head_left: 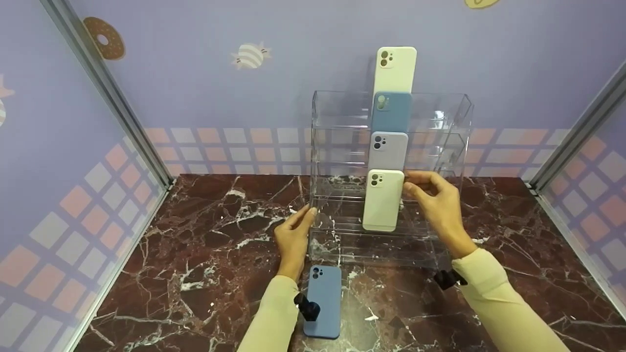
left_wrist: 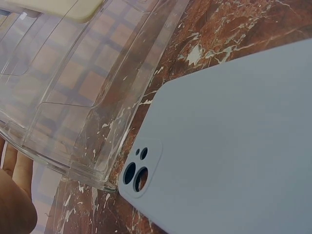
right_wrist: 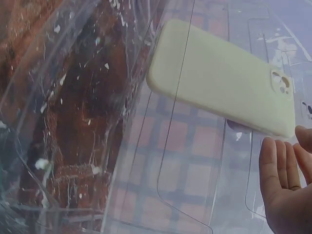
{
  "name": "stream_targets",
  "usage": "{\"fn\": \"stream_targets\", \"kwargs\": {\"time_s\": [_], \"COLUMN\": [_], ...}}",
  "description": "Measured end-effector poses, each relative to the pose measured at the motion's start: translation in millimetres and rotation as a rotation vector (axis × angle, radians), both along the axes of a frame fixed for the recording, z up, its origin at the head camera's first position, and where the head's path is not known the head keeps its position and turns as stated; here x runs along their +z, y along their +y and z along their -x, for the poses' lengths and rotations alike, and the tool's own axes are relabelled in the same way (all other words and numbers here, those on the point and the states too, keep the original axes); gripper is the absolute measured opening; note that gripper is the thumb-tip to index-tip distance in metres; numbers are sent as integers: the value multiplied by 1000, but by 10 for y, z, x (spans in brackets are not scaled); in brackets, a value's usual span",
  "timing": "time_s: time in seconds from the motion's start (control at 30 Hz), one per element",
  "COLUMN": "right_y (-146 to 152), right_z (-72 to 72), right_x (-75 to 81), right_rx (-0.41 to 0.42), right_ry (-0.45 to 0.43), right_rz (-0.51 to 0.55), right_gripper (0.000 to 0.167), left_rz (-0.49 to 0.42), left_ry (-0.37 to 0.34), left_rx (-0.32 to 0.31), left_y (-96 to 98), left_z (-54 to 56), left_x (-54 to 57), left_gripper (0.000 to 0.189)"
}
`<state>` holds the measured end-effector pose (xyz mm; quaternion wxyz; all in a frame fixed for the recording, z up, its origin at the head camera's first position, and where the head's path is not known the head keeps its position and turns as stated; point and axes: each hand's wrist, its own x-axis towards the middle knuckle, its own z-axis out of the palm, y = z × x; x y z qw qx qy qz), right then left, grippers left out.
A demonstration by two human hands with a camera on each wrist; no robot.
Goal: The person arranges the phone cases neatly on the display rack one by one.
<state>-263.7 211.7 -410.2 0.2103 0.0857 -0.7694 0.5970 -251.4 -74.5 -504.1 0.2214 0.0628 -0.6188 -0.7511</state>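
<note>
A clear tiered display rack [head_left: 342,244] bears a column of phone cases. The lowest is a cream phone case [head_left: 383,203], tilted back; my right hand [head_left: 440,205] has its thumb and fingertips right at the case's upper right edge. In the right wrist view the fingers [right_wrist: 278,165] are fairly straight beside the camera-hole end of the cream case [right_wrist: 214,80]. My left hand [head_left: 293,239] grips the rack's left side edge, thumb and fingers about it. Below the rack, a blue phone case [head_left: 325,298] lies flat on the table, partly covered by the left wrist camera.
Above the cream case stand a lilac case [head_left: 389,151], a blue case [head_left: 396,115] and another cream case [head_left: 401,73]. The rack stands on a dark red marbled table [head_left: 210,264]. A purple patterned wall [head_left: 293,29] rises behind it, with side walls left and right.
</note>
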Motion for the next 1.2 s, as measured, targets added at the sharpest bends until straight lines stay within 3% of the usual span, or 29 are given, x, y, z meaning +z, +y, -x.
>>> {"fn": "stream_targets", "kwargs": {"time_s": [0.3,0.63,0.87,1.2], "right_y": [-113,-321,-456,-649], "right_z": [-214,-405,-526,-678], "right_x": [-148,-440,-648,-957], "right_rx": [33,92,165,235], "right_ry": [-58,-115,-190,-239], "right_rz": [43,90,97,-31], "right_gripper": [22,18,19,19], "left_rz": [12,38,46,45], "left_ry": [-8,-22,1,16], "left_rx": [23,-10,6,64], "left_y": [9,-19,-17,16], "left_z": [2,4,16,24], "left_x": [-3,-18,-27,-4], "left_gripper": [27,31,30,28]}}
